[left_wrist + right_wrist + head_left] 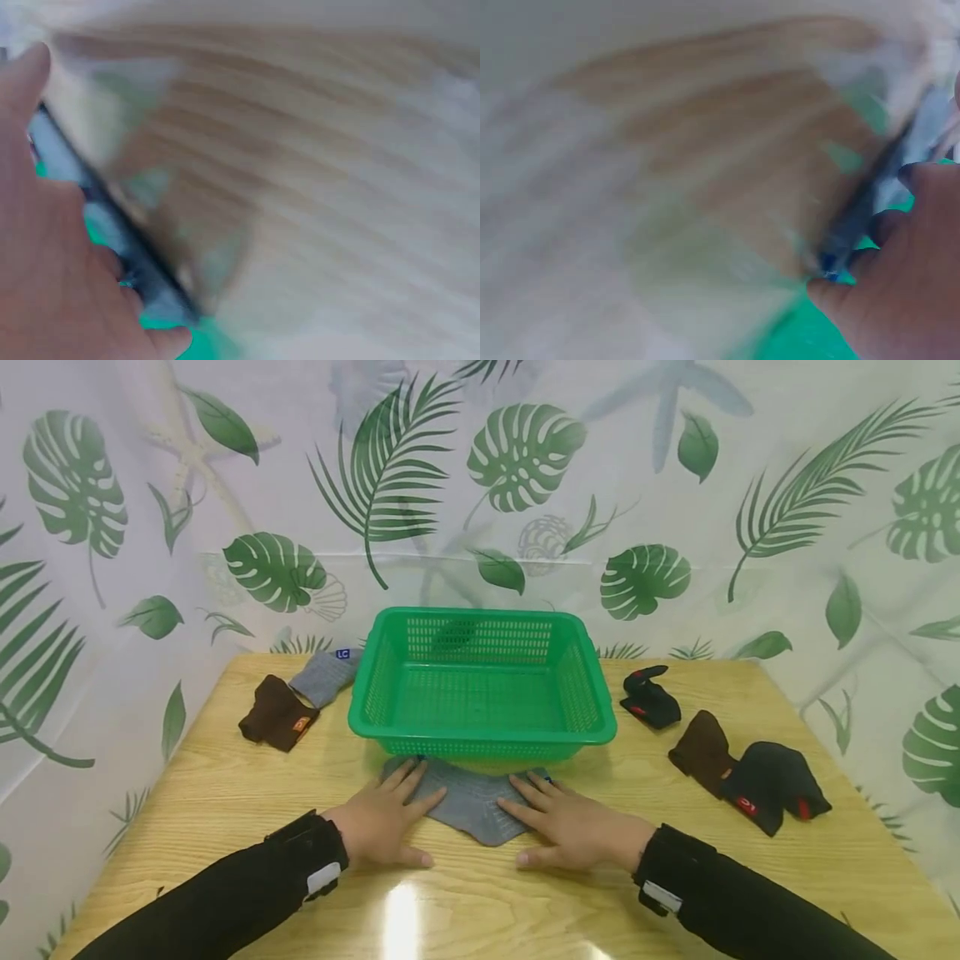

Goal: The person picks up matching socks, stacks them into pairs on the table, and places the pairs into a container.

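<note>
A grey sock [480,810] lies spread on the table just in front of the green basket, its middle pointing towards me. My left hand [381,820] rests palm-down with straight, spread fingers on the sock's left end. On the right end, near a small dark blue mark, the extended fingers of my right hand [576,828] press down. Both thumbs lie away from the fabric, nearer me. In the left wrist view the sock [142,259] shows as a thin edge by the fingers; the right wrist view shows the sock [855,217] similarly.
The green plastic basket [480,743] stands behind the hands. To its left lie a brown sock [279,714] and another grey one with a blue label [342,653]. Black socks [651,700] and a brown sock [703,747] beside a dark grey one [768,777] lie right.
</note>
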Motion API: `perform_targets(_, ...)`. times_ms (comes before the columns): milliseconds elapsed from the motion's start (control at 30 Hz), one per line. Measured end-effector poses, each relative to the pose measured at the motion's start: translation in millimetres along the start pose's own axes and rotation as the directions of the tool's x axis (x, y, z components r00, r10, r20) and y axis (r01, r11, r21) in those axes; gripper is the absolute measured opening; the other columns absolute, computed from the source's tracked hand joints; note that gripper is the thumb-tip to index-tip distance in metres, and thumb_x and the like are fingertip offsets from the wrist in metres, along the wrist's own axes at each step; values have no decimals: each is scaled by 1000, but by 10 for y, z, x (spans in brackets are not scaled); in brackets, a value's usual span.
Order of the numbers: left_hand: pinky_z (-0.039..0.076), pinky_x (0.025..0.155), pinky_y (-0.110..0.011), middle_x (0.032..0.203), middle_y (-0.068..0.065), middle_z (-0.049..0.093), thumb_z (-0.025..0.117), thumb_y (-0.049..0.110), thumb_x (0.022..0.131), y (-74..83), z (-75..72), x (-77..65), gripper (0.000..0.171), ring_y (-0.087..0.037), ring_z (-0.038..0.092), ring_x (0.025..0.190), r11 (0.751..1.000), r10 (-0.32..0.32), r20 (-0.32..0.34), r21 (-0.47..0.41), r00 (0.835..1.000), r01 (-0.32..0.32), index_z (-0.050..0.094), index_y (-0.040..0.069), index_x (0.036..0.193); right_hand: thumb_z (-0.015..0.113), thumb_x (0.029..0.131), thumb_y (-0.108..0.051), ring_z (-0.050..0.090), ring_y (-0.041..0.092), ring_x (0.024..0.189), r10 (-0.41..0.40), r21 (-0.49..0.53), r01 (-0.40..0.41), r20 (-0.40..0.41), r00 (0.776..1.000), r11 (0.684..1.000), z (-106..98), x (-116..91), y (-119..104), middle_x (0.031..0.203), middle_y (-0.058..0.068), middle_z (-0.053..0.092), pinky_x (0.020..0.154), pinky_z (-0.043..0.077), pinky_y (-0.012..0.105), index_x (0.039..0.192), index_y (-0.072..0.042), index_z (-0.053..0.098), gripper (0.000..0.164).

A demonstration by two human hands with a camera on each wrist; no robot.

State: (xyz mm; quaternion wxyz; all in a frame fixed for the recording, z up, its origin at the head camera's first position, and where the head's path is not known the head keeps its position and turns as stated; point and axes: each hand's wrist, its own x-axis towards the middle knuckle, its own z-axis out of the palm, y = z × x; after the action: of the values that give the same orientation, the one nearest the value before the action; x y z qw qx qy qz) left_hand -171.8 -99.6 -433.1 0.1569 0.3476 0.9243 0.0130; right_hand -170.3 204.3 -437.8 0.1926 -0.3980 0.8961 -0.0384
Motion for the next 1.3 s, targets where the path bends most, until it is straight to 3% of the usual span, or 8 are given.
perform_targets(133, 16, 108, -70, 159, -25, 4, 56, 69, 84, -104, 68, 2, 90, -42, 5, 146, 1000, -14, 47, -28, 999, 15, 24, 25, 156, 39, 94, -67, -1, 37, 147, 21, -25, -20, 29, 999, 999, 88, -9, 72, 161, 19, 2, 116, 14, 55, 157, -18, 16, 84)
perform_targets(300, 13, 102, -77, 158, -28, 2, 58, 72, 80, -153, 118, -13, 91, -43, 2, 146, 997, -52, 49, -57, 997, 54, 24, 34, 155, 36, 92, -71, -4, 36, 148, 32, -14, -32, 16, 999, 999, 132, -29, 135, 161, 19, -2, 114, 10, 60, 158, -22, 13, 85)
perform_targets(667, 11, 99, -80, 157, -30, 4, 60, 68, 82, -132, 114, -192, 89, -44, 8, 145, 992, -53, 46, -110, 998, 58, 26, 31, 155, 38, 93, -68, -2, 38, 147, 23, -7, -23, -29, 999, 1000, 188, -134, 203, 161, 19, 0, 112, 10, 64, 157, -23, 15, 82)
perform_targets(1033, 12, 105, -74, 158, -28, 0, 56, 70, 83, -132, 96, -123, 88, -42, 4, 146, 985, -32, 53, -166, 998, 41, 25, 31, 155, 39, 93, -68, 2, 37, 147, 6, 1, -6, -53, 999, 1000, 139, -89, 193, 161, 19, 3, 112, 9, 65, 157, -22, 20, 81)
perform_targets(1167, 19, 106, -71, 158, -27, 10, 58, 62, 88, -195, 73, -94, 81, -42, 10, 145, 976, -4, -13, -218, 1000, 1, 29, 26, 154, 40, 95, -65, 6, 39, 147, -25, -36, 22, -100, 995, 999, 139, -77, 187, 160, 20, 8, 113, 13, 63, 156, -20, 25, 77)
perform_targets(1300, 35, 105, -59, 146, -25, 42, 59, 47, 94, -404, -13, -118, 63, -41, 38, 136, 963, 51, -124, -255, 991, -82, 49, 8, 143, 46, 97, -56, 20, 43, 143, -56, -75, 42, -204, 977, 996, 133, -129, 172, 157, 22, 22, 110, 20, 64, 153, -15, 32, 71)
